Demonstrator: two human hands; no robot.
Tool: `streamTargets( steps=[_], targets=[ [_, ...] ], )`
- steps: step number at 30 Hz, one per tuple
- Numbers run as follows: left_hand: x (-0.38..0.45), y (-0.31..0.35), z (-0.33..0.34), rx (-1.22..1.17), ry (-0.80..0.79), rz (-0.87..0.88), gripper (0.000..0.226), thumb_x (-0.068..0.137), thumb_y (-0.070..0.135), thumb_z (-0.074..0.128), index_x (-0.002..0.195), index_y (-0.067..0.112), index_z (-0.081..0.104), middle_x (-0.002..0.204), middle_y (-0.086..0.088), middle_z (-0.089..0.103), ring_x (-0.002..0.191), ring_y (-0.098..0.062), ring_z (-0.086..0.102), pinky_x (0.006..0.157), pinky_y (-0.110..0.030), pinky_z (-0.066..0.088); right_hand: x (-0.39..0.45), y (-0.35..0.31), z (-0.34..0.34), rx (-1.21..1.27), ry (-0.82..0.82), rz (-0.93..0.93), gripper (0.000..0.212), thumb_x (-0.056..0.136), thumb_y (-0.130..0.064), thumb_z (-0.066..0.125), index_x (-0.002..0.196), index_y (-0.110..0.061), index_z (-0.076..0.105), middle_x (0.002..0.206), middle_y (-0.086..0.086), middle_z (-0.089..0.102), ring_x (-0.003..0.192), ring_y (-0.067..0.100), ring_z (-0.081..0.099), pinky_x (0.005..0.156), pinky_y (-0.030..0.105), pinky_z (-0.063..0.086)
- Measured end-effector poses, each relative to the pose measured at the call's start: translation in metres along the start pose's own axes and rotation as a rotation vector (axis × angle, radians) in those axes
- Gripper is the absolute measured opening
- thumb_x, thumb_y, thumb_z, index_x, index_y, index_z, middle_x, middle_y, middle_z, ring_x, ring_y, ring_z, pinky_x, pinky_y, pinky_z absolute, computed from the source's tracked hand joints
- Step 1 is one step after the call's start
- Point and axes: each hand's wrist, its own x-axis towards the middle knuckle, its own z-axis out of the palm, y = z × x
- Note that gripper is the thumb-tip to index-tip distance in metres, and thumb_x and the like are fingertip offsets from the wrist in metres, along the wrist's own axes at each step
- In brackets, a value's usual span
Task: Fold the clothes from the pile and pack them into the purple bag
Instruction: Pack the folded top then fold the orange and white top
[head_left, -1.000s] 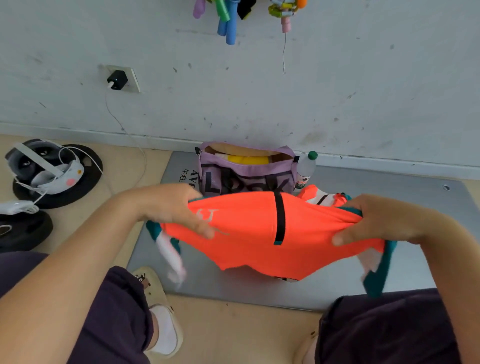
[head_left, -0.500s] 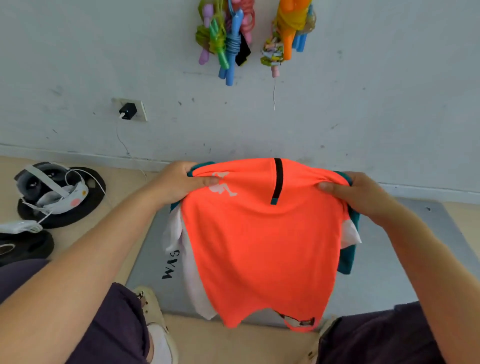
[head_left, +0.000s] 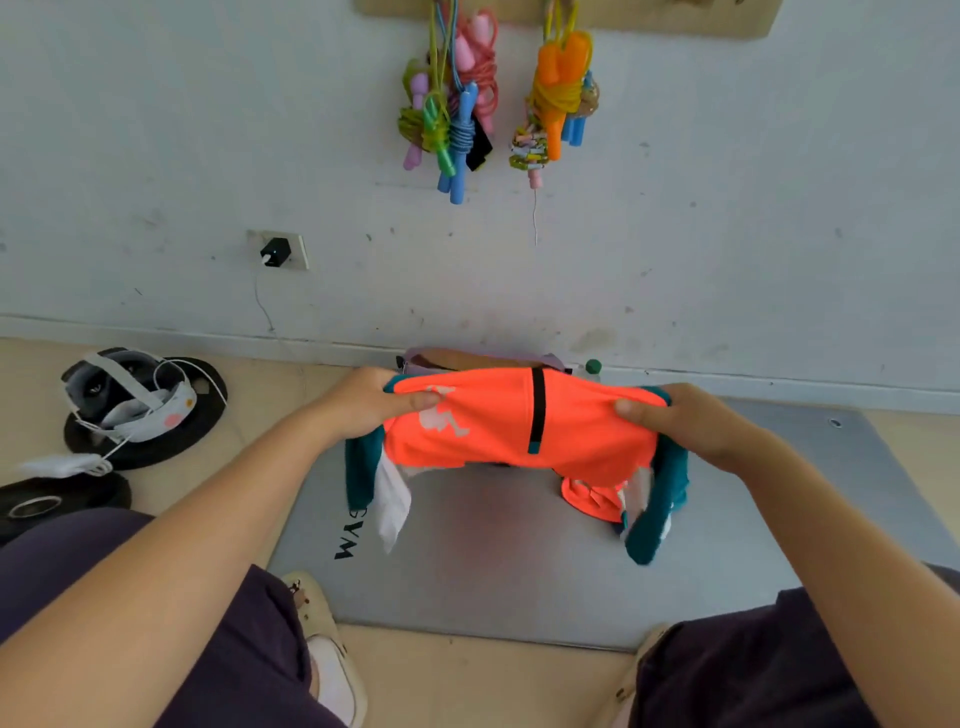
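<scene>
Left hand: the left hand (head_left: 371, 402) pinches the orange shirt (head_left: 511, 426) at its 9 o'clock edge, thumb on top.
Right hand: the right hand (head_left: 685, 423) pinches the 3 o'clock edge, fingers curled under.
Shirt: held up over the gray mat (head_left: 493, 561), teal sleeves hanging down.
Bag: the purple bag (head_left: 483, 358) peeks out at 12 o'clock, right behind the shirt, by the wall.

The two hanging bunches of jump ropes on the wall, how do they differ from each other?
The left bunch of ropes is bigger and mixes pink, green, blue and lilac, while the right bunch of ropes is mostly orange and yellow. The left bunch reaches lower down the wall; the right bunch ends higher, though a thin cord dangles below it. A black piece shows in the left bunch, none in the right. Both hang from the wooden board.
</scene>
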Motion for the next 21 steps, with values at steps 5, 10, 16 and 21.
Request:
streamTargets(
  steps=[5, 10, 16, 21],
  targets=[
    [-0.016, -0.006, 0.006, 0.1, -0.179, -0.112, 0.056, 0.072, 0.068, 0.067, 0.07, 0.013, 0.058, 0.063, 0.007, 0.061, 0.054, -0.01, 0.051, 0.053, -0.023, 0.036, -0.006, 0.015, 0.001, 0.019, -0.251, 0.093, 0.059, 0.07, -0.055, 0.07, 0.102, -0.005, 0.071, 0.099, 0.015, 0.074, 0.082, 0.018, 0.068, 0.078, 0.035, 0.054],
    [0.009, 0.013, -0.008, -0.094, -0.277, -0.113, 0.054, 0.066, 0.065, 0.071, 0.094, 0.019, 0.077, 0.092, -0.001, 0.077, 0.073, -0.01, 0.072, 0.058, -0.017, 0.052, 0.024, 0.01, -0.015, 0.132, -0.274, 0.108, 0.055, 0.073, -0.054, 0.068, 0.112, -0.014, 0.069, 0.103, 0.004, 0.075, 0.089, 0.015, 0.072, 0.07, 0.025, 0.055],
    [0.088, -0.067, 0.035, 0.079, -0.216, -0.222, 0.031, 0.072, 0.054, 0.08, 0.08, 0.025, 0.075, 0.079, 0.008, 0.076, 0.069, -0.005, 0.068, 0.064, -0.02, 0.05, 0.111, 0.072, 0.023, -0.034, -0.145, 0.208, 0.035, 0.081, -0.046, 0.072, 0.104, -0.021, 0.072, 0.1, 0.0, 0.074, 0.094, 0.021, 0.07, 0.08, 0.031, 0.053],
    [0.123, -0.2, 0.126, 0.157, -0.237, -0.399, 0.04, 0.073, 0.043, 0.084, 0.062, 0.018, 0.054, 0.057, 0.005, 0.052, 0.056, -0.014, 0.049, 0.053, -0.027, 0.032, 0.165, 0.182, 0.112, -0.231, -0.159, 0.324, 0.037, 0.086, -0.037, 0.071, 0.107, -0.007, 0.071, 0.098, 0.011, 0.068, 0.09, 0.025, 0.061, 0.077, 0.035, 0.044]
  ],
)
